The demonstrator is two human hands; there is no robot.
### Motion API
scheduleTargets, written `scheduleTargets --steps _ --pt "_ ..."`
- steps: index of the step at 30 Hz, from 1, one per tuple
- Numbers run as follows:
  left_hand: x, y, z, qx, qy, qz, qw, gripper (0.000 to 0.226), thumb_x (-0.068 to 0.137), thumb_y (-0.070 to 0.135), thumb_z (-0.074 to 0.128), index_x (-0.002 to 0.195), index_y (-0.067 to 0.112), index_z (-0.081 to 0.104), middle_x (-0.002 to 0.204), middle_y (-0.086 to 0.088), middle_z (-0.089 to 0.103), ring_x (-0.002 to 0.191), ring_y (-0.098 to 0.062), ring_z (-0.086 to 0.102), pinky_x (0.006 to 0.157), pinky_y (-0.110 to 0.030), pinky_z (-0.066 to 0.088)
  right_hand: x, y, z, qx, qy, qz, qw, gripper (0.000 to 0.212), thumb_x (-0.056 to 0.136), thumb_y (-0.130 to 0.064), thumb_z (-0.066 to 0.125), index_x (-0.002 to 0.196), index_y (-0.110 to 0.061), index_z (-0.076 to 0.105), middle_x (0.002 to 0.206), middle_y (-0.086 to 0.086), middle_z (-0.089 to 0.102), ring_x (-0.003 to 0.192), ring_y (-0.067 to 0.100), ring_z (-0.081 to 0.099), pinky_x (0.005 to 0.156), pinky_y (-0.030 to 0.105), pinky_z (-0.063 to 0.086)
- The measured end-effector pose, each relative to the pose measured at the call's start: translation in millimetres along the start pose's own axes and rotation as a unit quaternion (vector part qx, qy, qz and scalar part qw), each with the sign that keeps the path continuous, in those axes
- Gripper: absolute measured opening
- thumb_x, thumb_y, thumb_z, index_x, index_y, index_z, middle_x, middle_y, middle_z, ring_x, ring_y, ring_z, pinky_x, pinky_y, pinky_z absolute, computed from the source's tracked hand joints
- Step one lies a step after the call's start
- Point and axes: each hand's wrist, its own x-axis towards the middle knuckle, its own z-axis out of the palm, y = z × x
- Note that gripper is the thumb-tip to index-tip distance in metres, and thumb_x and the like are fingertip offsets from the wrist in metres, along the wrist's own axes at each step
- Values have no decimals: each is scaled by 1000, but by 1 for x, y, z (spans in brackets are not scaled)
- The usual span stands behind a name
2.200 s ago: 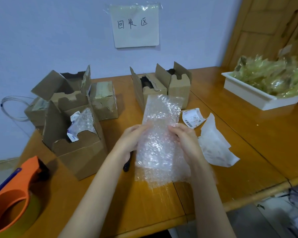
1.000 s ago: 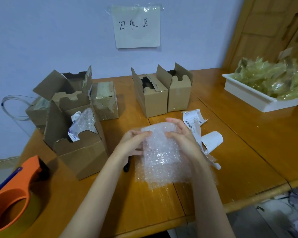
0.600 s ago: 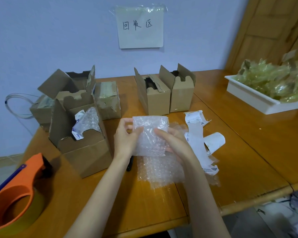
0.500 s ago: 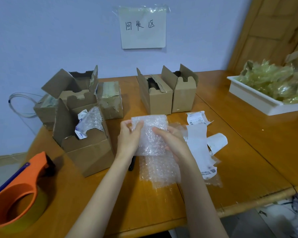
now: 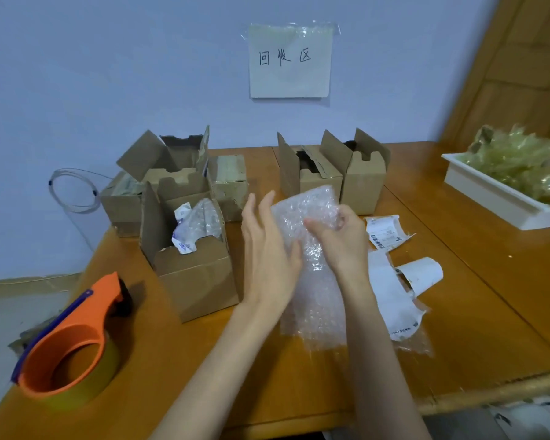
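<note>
A sheet of clear bubble wrap [image 5: 311, 293] lies on the wooden table [image 5: 477, 300], its far end folded into a thick pad [image 5: 302, 211] lifted off the surface. My right hand [image 5: 340, 239] grips that folded pad, fingers curled round its right edge. My left hand [image 5: 267, 249] is at the pad's left side with fingers straight and spread, its palm against the wrap. What the fold encloses is hidden.
Several open cardboard boxes stand behind and to the left, the nearest [image 5: 191, 258] holding crumpled wrap. An orange tape dispenser [image 5: 67, 341] sits front left. Torn white labels [image 5: 394, 281] lie right of the wrap. A white tray [image 5: 489, 198] of yellowish bags is far right.
The upright sheet has been folded down over itself into a pad. My left hand has let go of the fold and opened; my right hand has kept its grip. The view shifted left.
</note>
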Motion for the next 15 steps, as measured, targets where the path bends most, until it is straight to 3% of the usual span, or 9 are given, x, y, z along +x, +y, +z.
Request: scheduleTargets --steps 3,6,9,12,15 --pt "7 21 -23 74 124 123 982 46 82 3 61 126 15 52 135 -5 41 128 -18 41 103 -30 38 -1 -43 2 -17 40 -83 996 29 77 -25 73 77 -9 49 68 8 49 63 17 44 61 36 39" --pt "21 32 -63 62 174 108 977 31 85 8 51 113 19 60 114 2 52 109 -15 47 91 -28 34 -8 -98 11 -2 66 -172 983 33 75 -25 74 71 -24 41 61 -10 34 53 6 32 53 20 27" --pt "32 16 -107 26 215 75 973 28 82 9 42 101 21 59 105 5 59 101 -17 55 92 -42 44 -11 -137 35 24 47 -201 978 33 73 -28 74 72 -21 41 62 -9 39 54 8 34 50 21 28" --pt "37 -11 -136 104 200 -3 974 23 79 9 44 91 26 53 96 7 63 95 -19 59 89 -49 46 -11 -153 71 -70 -32 -186 980 28 72 -26 69 70 -18 43 66 -7 49 63 17 46 51 29 33" --pt "34 -34 -147 153 116 -106 976 18 79 10 54 91 24 52 91 5 64 89 -20 59 78 -42 49 -11 -152 105 -171 -109 -163 966 25 78 -17 62 64 -14 42 67 0 50 67 23 51 48 26 32"
